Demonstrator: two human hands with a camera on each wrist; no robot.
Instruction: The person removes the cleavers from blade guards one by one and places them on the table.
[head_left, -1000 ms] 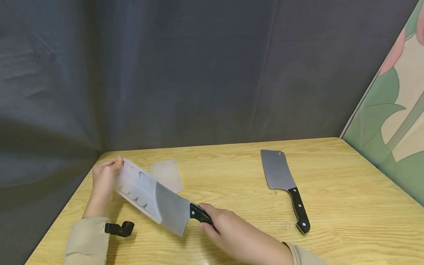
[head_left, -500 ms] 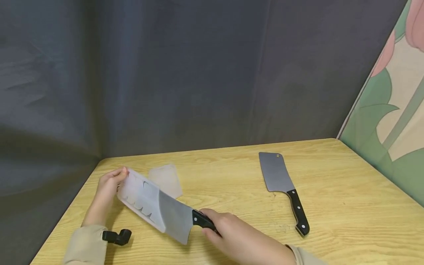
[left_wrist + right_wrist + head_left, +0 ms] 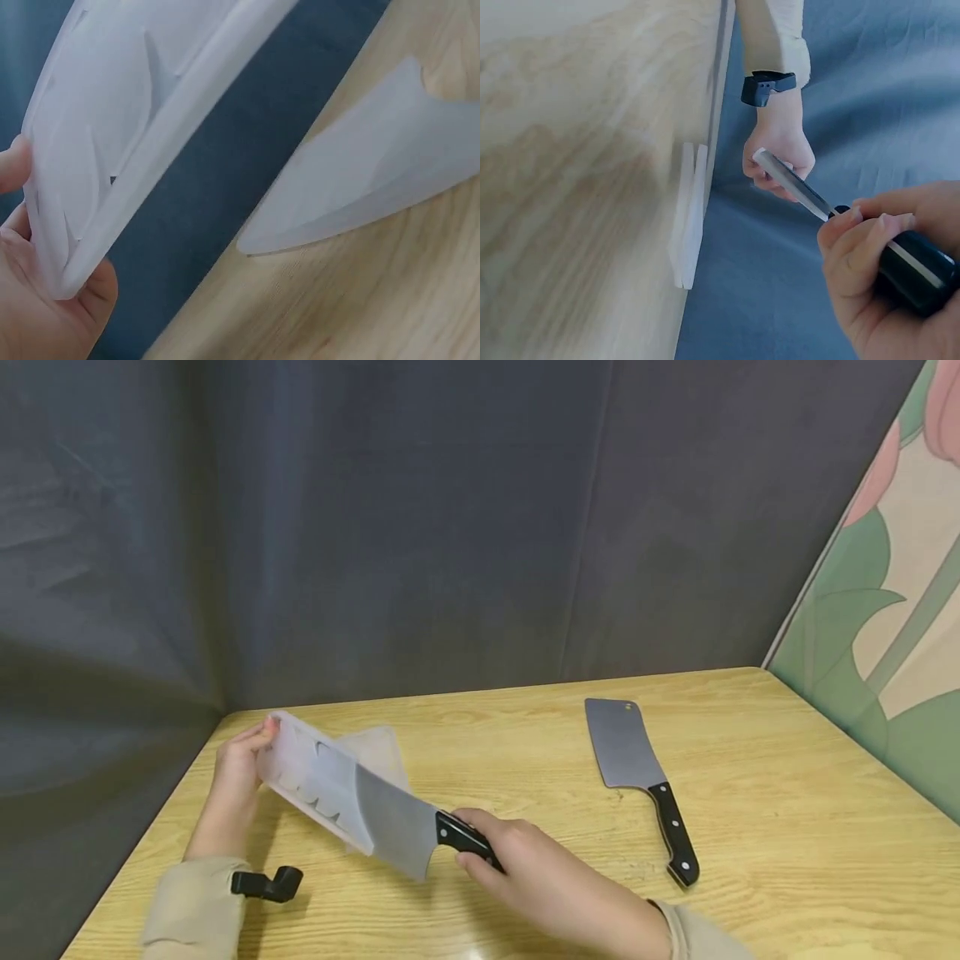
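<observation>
Cleaver (image 3: pixel 393 822) is sitting half inside a translucent plastic blade sheath (image 3: pixel 311 777), both being held just above the tabletop (image 3: pixel 525 752), near its left corner. Right hand (image 3: pixel 525 868) is wrapping its fingers around the black handle (image 3: pixel 461 839); that grip is clenched on the handle, which gives control of blade angle while keeping skin off the steel. Left hand (image 3: pixel 240 764) is pinching the far end of the sheath, thumb on one face and fingers behind, so the cover is staying lined up with the blade. In the left wrist view the sheath (image 3: pixel 127 127) is showing moulded ribs, and the thumb (image 3: pixel 15 165) is pressing on its closed end.

Both hands are keeping the pair tilted, handle end lower and toward the person, sheath end farther from them.

Relative to the cleaver: a second sheath (image 3: pixel 378 752) is lying flat on the tabletop just behind it. A second cleaver (image 3: pixel 637 768), bare, is lying well to its right, handle toward the person. The wrist camera mount (image 3: pixel 266 883) is sitting on the left forearm just below it. Dark fabric backdrop (image 3: pixel 375 527) is hanging behind the tabletop.
</observation>
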